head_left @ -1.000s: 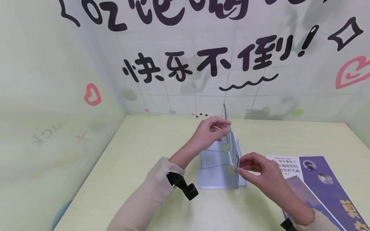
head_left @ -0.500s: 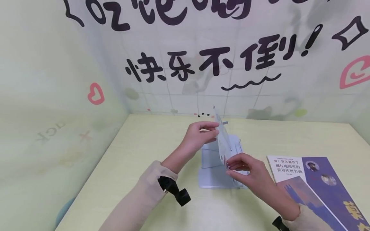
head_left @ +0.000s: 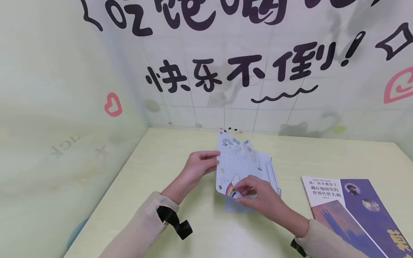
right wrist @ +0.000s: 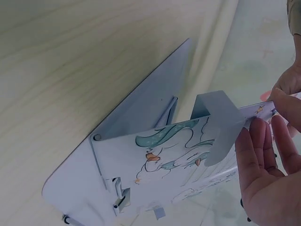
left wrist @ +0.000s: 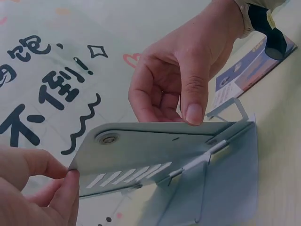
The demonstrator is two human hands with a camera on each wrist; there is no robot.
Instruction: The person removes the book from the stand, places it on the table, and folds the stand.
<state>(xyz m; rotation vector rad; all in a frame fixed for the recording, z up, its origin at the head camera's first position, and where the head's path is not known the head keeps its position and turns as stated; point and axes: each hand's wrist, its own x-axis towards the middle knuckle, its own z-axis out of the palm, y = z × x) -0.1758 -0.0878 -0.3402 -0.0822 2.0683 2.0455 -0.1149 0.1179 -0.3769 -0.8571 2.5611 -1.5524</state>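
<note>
A pale folding book stand stands mid-table, its panel printed with a rainbow, stars and line-drawn figures. The panel tilts up from a flat base plate, joined by hinges that show in the left wrist view. My left hand pinches the panel's left edge between thumb and fingers. Lower down, my right hand grips the near edge beside the rainbow, thumb on one face and fingers on the other. A bent metal flap sticks out from the panel near the right fingers. Slots run across the panel's back.
To the right on the light wooden table lies a book with a purple and white cover. Behind stands a pale wall with black lettering. A black wrist camera sits on the left sleeve.
Both hands have moved left, swinging the panel from nearly edge-on to leaning left over the base. Its printed face now shows. The head view has shifted slightly.
</note>
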